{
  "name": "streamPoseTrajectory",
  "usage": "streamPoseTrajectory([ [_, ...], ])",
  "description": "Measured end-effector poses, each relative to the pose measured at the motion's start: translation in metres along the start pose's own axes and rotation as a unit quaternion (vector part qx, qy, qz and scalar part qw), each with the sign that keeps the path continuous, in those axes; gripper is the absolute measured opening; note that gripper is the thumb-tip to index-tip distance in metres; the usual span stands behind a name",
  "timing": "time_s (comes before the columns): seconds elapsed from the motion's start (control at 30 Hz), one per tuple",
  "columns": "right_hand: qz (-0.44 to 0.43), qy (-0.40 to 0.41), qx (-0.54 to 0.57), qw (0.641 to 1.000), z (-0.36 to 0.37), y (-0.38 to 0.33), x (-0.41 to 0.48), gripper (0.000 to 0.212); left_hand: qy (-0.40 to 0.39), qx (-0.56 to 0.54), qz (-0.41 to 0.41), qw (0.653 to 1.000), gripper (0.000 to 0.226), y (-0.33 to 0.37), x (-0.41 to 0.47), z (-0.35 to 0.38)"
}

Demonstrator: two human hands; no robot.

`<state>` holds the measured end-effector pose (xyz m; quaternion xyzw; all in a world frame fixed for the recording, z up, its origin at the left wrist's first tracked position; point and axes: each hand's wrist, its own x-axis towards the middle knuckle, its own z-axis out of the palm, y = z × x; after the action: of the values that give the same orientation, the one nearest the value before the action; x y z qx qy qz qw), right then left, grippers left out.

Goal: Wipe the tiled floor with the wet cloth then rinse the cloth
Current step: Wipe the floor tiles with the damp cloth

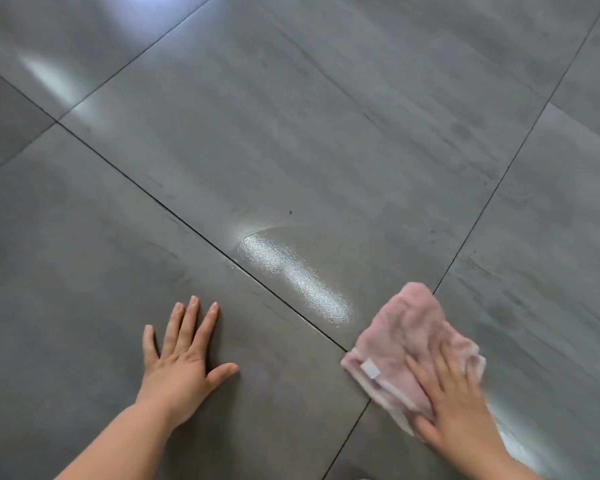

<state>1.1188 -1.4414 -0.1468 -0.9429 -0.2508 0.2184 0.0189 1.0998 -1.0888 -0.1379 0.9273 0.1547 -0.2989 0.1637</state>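
A pink cloth [400, 337] with a small white tag lies crumpled on the grey tiled floor [291, 133] at the lower right. My right hand [454, 407] presses flat on the cloth's near part, fingers spread over it, slightly blurred. My left hand [184, 358] rests flat on the floor to the left, fingers apart, holding nothing. A shiny wet streak [291, 275] curves across the tile just left of the cloth, between the two hands and a little farther away.
Large grey tiles with dark grout lines [187, 220] fill the whole view. Another wet, glossy patch [513, 441] shows at the lower right behind my right hand. Light reflections [52, 81] lie at the upper left.
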Motion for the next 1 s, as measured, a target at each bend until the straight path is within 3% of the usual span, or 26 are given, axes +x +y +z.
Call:
streamPoseTrajectory([
  [0.07,0.113,0.022,0.025,0.993,-0.012,0.014,0.011,0.089,0.009,0.010,0.016,1.000,0.099,-0.001,0.001,0.003],
  [0.13,0.255,0.079,0.089,0.960,-0.029,0.003,0.054,0.094,0.017,0.002,0.005,1.000,0.097,-0.003,0.002,0.004],
  [0.23,0.309,0.058,0.157,0.936,-0.057,-0.032,0.132,0.082,0.091,0.042,0.056,0.993,0.104,-0.011,0.004,0.015],
  [0.27,0.291,0.039,0.149,0.944,-0.064,-0.047,0.153,0.074,0.065,0.043,0.044,0.996,0.105,-0.011,0.003,0.016],
  [0.4,0.138,-0.049,0.111,0.983,-0.079,-0.110,0.194,0.067,0.191,-0.090,-0.085,0.974,0.075,-0.019,0.010,0.013],
  [0.47,0.012,-0.035,0.066,0.997,-0.062,-0.130,0.188,0.069,0.223,-0.086,-0.115,0.964,0.078,-0.027,0.018,0.019],
  [0.57,-0.219,0.051,-0.006,0.974,-0.021,-0.116,0.151,0.060,0.194,-0.112,-0.123,0.967,0.073,-0.030,0.023,0.020],
  [0.67,-0.273,0.002,-0.075,0.959,-0.001,-0.048,0.086,0.041,0.219,-0.116,-0.101,0.963,0.060,-0.032,0.021,0.022],
  [0.8,-0.130,-0.026,-0.079,0.988,-0.035,0.014,0.085,0.053,0.232,-0.112,-0.091,0.962,0.054,-0.036,0.025,0.023],
  [0.93,0.124,0.028,0.013,0.992,-0.067,-0.045,0.166,0.074,0.249,-0.100,-0.093,0.959,0.053,-0.038,0.025,0.024],
  [1.0,0.190,-0.006,0.073,0.979,-0.079,-0.089,0.206,0.069,0.242,-0.101,-0.096,0.960,0.053,-0.037,0.025,0.024],
])
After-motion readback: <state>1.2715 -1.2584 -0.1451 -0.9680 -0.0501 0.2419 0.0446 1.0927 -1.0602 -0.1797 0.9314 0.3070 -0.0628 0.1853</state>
